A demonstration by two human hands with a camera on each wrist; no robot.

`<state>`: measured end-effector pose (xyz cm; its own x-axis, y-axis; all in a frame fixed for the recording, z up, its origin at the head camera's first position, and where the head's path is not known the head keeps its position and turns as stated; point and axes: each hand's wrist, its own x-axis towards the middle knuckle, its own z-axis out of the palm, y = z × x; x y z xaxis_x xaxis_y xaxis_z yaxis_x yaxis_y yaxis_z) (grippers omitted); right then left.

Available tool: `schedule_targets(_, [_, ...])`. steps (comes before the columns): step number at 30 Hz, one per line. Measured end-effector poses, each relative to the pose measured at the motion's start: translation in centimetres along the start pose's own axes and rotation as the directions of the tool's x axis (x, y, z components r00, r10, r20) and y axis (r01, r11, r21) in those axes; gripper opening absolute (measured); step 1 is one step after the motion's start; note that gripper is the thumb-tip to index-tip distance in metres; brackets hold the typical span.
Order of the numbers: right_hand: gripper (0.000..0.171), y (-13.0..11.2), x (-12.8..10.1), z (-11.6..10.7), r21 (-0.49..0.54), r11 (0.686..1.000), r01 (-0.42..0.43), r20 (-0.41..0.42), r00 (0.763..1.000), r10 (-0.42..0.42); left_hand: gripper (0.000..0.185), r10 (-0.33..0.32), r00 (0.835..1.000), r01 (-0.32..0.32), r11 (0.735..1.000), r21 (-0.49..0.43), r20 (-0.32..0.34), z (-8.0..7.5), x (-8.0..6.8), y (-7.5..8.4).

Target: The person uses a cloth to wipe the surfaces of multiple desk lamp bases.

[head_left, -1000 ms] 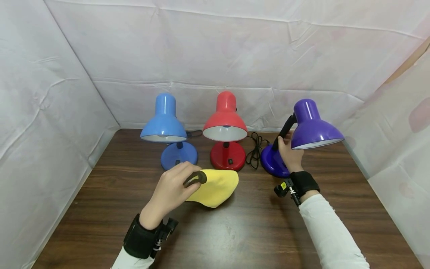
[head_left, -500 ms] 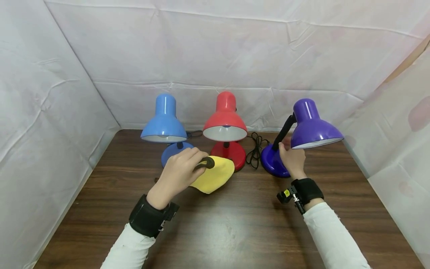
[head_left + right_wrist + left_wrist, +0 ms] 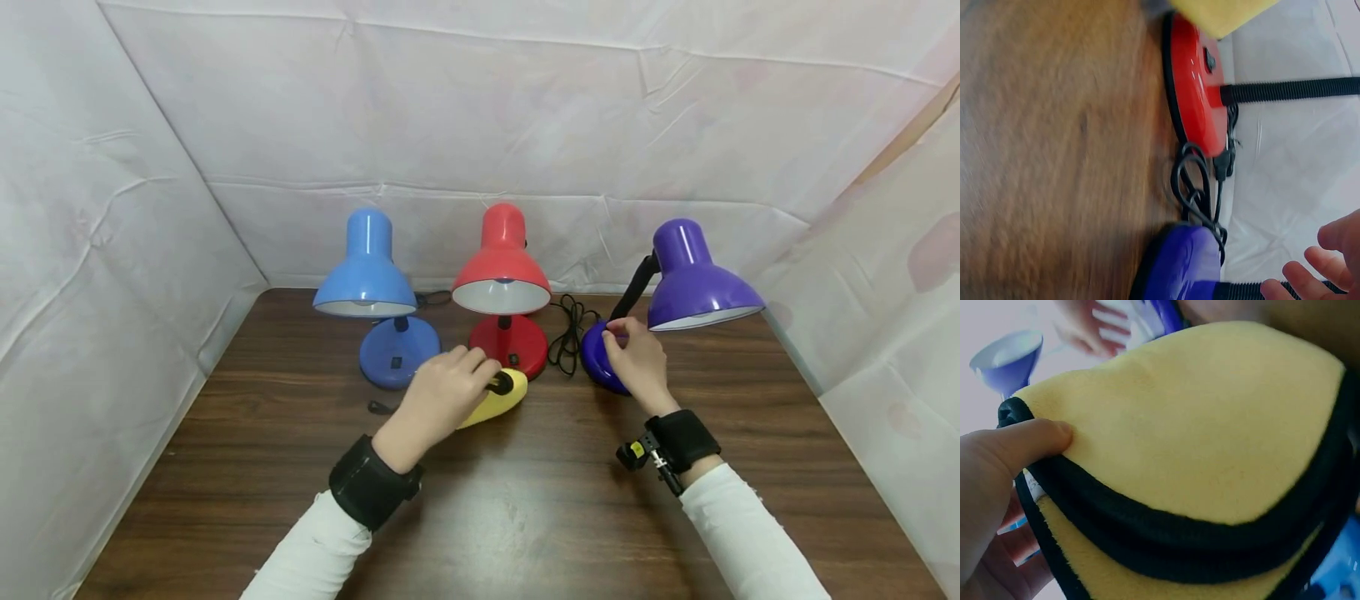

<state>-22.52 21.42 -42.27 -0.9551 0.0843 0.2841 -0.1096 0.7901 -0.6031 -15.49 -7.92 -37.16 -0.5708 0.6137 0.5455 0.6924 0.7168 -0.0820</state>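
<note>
In the head view my left hand (image 3: 442, 396) is in front of the blue and red lamps, pinching a yellow cloth (image 3: 497, 407) with dark edging. The left wrist view shows the thumb on the folded cloth (image 3: 1197, 425), the other fingers behind it. My right hand (image 3: 639, 362) is above the base of the purple desk lamp (image 3: 701, 287), beside its black neck (image 3: 635, 286). Its fingers are loosely bent with nothing held between them. In the right wrist view the fingers of the right hand (image 3: 1316, 272) overlap the neck; contact cannot be told.
A blue desk lamp (image 3: 367, 279) and a red desk lamp (image 3: 504, 271) stand left of the purple one on the wooden table (image 3: 525, 517). A coiled black cord (image 3: 572, 337) lies between the red and purple bases. White sheeting (image 3: 480, 125) rises behind.
My left hand has moved right with the cloth, toward the front of the red lamp's base. The right hand has come off the purple lamp's neck and drawn slightly nearer.
</note>
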Motion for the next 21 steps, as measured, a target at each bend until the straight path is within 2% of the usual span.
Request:
schedule_targets(4, [0.023,-0.7,-0.5,0.5,0.006,1.000,0.023,0.054,0.998,-0.023,0.014,0.018,1.000,-0.018,1.000,0.022,-0.017,0.6,-0.4,1.6])
schedule_targets(7, [0.021,-0.9,-0.8,0.9,0.010,0.999,0.039,0.061,0.997,-0.040,0.015,0.021,1.000,-0.021,1.000,0.023,-0.006,0.6,-0.6,2.6])
schedule_targets(14, [0.019,-1.0,-1.2,1.7,0.011,0.997,0.078,0.045,0.996,-0.079,0.019,0.029,0.991,-0.029,1.000,-0.008,0.132,0.2,-1.0,4.2])
schedule_targets(21, [0.019,-1.4,-1.3,2.2,0.010,0.995,0.101,0.045,0.994,-0.102,0.021,0.043,0.971,-0.050,0.998,0.023,0.234,1.0,-1.9,5.4])
